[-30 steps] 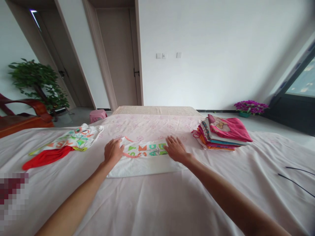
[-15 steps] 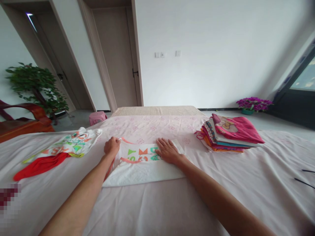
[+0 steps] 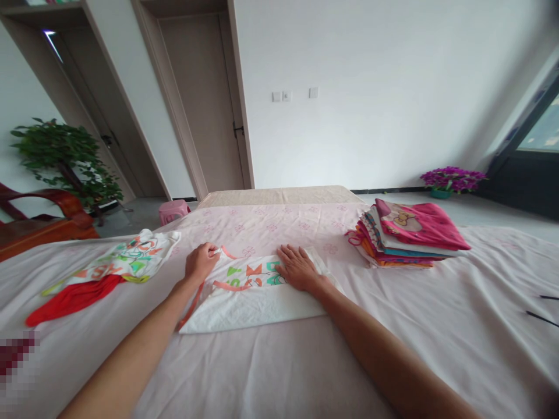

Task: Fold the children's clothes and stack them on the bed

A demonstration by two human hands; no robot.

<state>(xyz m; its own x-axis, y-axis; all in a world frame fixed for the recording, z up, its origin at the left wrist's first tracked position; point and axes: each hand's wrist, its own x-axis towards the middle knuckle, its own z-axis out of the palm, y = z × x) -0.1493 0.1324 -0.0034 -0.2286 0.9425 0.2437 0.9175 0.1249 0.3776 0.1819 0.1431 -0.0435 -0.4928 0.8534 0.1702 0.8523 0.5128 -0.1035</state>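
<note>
A white shirt point(image 3: 257, 308) with orange trim and green and orange lettering lies partly folded on the pale pink sheet. At its far left corner, my left hand point(image 3: 201, 262) pinches the edge of the fabric. My right hand point(image 3: 299, 266) lies flat on the shirt's right part with fingers stretched out, covering some of the print. The near side of the shirt is folded over, showing plain white cloth.
To the right stands a stack of folded clothes point(image 3: 406, 235), a pink one on top. Another white printed garment point(image 3: 131, 256) and a red piece of clothing point(image 3: 76, 299) lie at left. A pink stool point(image 3: 173, 210) stands beyond the sheet's left edge.
My left hand has shifted slightly right with the shirt's corner, drawing the edge inward. My right hand stays pressed in place.
</note>
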